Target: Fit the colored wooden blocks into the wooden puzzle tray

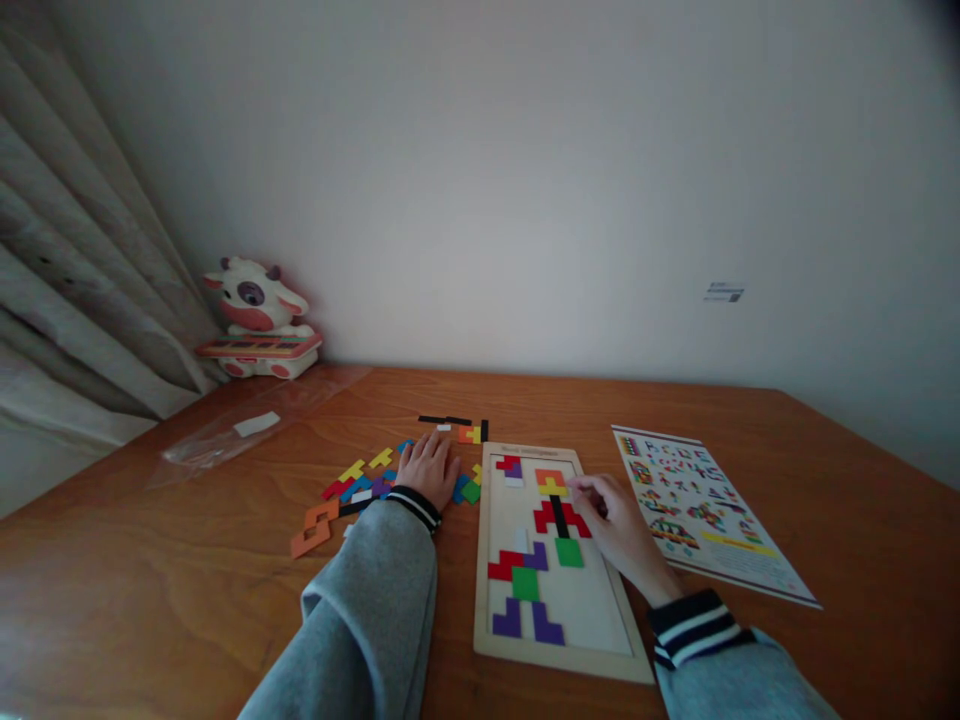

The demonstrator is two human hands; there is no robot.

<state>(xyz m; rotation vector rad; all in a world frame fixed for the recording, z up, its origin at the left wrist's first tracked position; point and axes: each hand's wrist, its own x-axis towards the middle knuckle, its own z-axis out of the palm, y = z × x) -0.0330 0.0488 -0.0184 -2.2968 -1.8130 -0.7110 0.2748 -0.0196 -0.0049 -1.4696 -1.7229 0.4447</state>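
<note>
My left hand (429, 468) lies palm down over the loose coloured puzzle pieces, its fingers stretched out and covering some of them. Left of it are orange pieces (311, 540) and yellow pieces (351, 470). My right hand (613, 522) is above the right side of a wooden puzzle board (566, 664), thumb and fingers pinched together; whatever may be between them is hidden. Close to those fingertips, a yellow piece (553, 490) sits below an orange one. Further down on the board are a black bar (559, 517), red pieces, green squares (569, 552) and purple pieces (547, 625).
A printed pattern sheet (720, 545) lies right of the board. Black bars (442, 420) and a few pieces lie beyond my left hand. A clear plastic bag (217, 435) is at the left, with a cow toy keyboard (259, 345) behind it against the wall.
</note>
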